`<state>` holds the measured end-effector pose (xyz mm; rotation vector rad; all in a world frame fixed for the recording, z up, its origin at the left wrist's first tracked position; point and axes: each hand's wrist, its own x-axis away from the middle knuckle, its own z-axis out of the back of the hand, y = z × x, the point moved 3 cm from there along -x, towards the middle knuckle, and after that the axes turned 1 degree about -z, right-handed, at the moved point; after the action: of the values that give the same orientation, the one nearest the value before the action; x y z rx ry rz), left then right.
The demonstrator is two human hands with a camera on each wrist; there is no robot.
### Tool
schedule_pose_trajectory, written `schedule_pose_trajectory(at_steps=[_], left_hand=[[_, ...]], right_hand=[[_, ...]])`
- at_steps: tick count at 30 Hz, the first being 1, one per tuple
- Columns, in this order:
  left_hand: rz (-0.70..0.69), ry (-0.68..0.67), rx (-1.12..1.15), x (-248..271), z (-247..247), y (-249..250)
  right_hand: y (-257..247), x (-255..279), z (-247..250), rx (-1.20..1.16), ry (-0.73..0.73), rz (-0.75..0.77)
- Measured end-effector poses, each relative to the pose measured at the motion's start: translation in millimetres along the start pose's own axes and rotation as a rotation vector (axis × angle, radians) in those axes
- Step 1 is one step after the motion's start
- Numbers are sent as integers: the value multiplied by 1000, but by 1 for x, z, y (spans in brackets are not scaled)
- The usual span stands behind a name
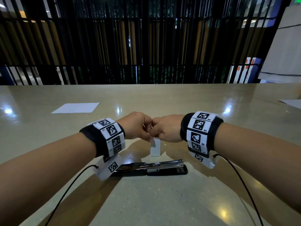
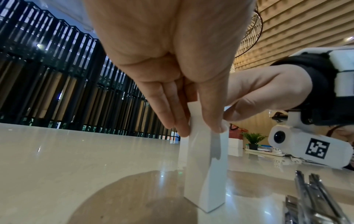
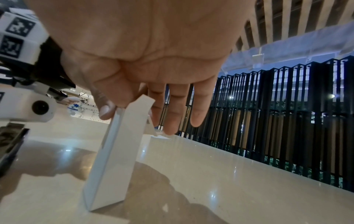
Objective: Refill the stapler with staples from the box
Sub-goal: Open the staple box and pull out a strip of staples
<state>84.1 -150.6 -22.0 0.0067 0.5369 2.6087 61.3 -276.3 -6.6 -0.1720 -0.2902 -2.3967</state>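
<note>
A small white staple box (image 1: 155, 148) stands upright on the beige table (image 1: 162, 201). Both hands meet over its top. My left hand (image 1: 139, 128) pinches the upper part of the box (image 2: 205, 174) between thumb and fingers (image 2: 180, 128). My right hand (image 1: 165, 130) holds the top of the box (image 3: 114, 151) too, thumb in front and fingers behind the raised top flap (image 3: 144, 99). The stapler (image 1: 151, 167) lies swung open in front of the box, its metal channel facing up and its left end hidden under my left wrist band. No staples show.
A white sheet of paper (image 1: 75, 107) lies at the far left of the table, and another sheet's corner (image 1: 291, 103) shows at the right edge. A black slatted fence (image 1: 146, 46) stands behind the table's far edge. Cables trail from both wrists.
</note>
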Motion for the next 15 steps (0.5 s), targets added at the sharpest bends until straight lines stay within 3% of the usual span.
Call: schedule_pose_trajectory(at_steps=[15], left_hand=[[18,14,23,-1,-1,0]], right_hand=[[0,0,-3,33,0,34]])
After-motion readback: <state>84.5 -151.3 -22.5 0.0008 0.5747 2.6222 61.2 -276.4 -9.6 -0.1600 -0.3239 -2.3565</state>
